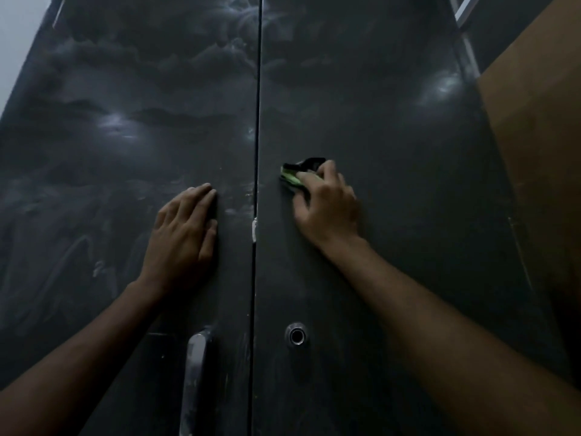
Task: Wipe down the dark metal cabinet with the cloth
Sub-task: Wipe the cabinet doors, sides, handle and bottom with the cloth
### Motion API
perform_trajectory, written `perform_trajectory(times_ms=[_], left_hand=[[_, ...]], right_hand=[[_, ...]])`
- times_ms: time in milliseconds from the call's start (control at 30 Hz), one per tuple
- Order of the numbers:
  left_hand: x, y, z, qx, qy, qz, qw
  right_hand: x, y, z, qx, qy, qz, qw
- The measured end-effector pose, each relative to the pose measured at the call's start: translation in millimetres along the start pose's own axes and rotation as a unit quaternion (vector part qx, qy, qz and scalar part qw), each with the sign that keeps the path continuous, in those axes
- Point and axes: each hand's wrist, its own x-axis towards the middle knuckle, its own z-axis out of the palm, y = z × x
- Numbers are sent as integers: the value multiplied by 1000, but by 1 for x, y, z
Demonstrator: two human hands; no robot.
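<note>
The dark metal cabinet (393,127) fills the view, its two doors meeting at a vertical seam in the middle. Dusty smears cover the left door. My right hand (327,206) presses a green and black cloth (294,176) against the right door just beside the seam, fingers curled over it. My left hand (184,234) lies flat on the left door with straight fingers, holding nothing.
A silver handle (195,372) runs down the left door below my left hand. A round keyhole (296,334) sits on the right door. A brown board or box (540,146) leans at the cabinet's right side. A pale wall (15,42) shows at top left.
</note>
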Motion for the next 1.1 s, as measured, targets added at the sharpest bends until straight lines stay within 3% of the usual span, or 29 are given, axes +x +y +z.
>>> perform_trajectory(times_ms=[100,233,333,400,467,533,633,700,767,833,933,1000,1100], left_hand=[[-3,-4,0,10,-6,15,1000],[-3,-9,3,4,1,19,1000],[-5,-13,7,6,3,18,1000],[-5,-15,8,4,3,21,1000],[-5,-17,7,2,1,22,1000],[-5,-16,6,-2,-2,26,1000],[-5,-16,6,-5,0,27,1000],[-6,-17,7,-6,4,29,1000],[-6,-17,8,-4,8,32,999],[-6,-17,9,-1,13,33,999],[-6,-16,10,5,14,32,999],[-6,-17,9,6,9,31,999],[-6,-18,6,9,6,34,999]], right_hand=[[-25,-44,17,21,-41,-107,993],[-60,-9,-3,32,-116,-278,953],[-21,21,-11,-4,-56,-179,982],[12,9,-3,-8,-6,-60,998],[23,-21,9,-6,-4,-23,1000],[6,-43,15,15,-31,-86,996],[-47,-32,7,32,-105,-259,960],[-67,-1,-7,36,-117,-280,952],[-67,36,-20,20,-58,-184,981],[-55,64,-28,4,17,-25,1000],[-28,45,-18,-6,77,156,985],[-26,5,-2,0,52,129,990],[-56,-34,9,26,-53,-101,993]])
